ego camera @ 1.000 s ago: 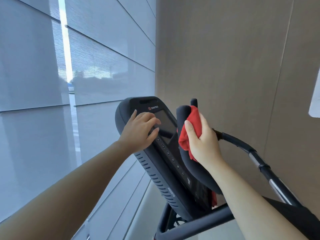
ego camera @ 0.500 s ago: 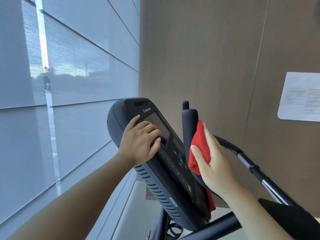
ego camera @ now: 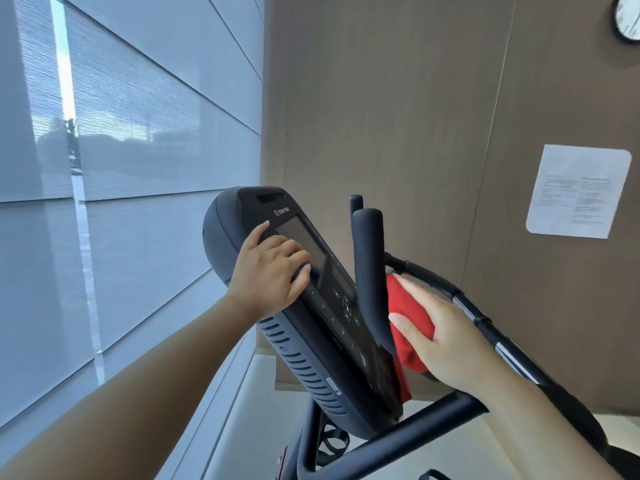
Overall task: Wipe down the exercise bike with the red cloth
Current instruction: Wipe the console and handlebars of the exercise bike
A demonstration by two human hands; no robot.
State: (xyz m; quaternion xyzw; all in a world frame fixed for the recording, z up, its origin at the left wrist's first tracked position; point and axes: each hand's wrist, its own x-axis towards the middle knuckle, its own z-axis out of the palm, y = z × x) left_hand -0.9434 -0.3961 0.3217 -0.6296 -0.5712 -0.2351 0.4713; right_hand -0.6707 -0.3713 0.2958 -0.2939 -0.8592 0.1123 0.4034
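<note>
The exercise bike's black console (ego camera: 311, 344) tilts toward me, its screen and buttons facing right. My left hand (ego camera: 270, 271) grips the console's upper left edge, fingers curled over the screen's rim. A padded black handlebar horn (ego camera: 369, 268) rises just right of the console. My right hand (ego camera: 440, 337) holds the red cloth (ego camera: 407, 313) wrapped against the lower part of that horn, thumb in front, fingers behind. A strip of the cloth hangs down below my hand.
A black and chrome handlebar tube (ego camera: 485, 327) curves away to the right. A crossbar (ego camera: 415, 424) runs below the console. Blinds cover the window on the left. A paper notice (ego camera: 578, 192) and a clock (ego camera: 628, 19) hang on the brown wall.
My right hand slid the red cloth down the handlebar horn, from its top to its lower part. My left hand stayed on the console. The view shifted right.
</note>
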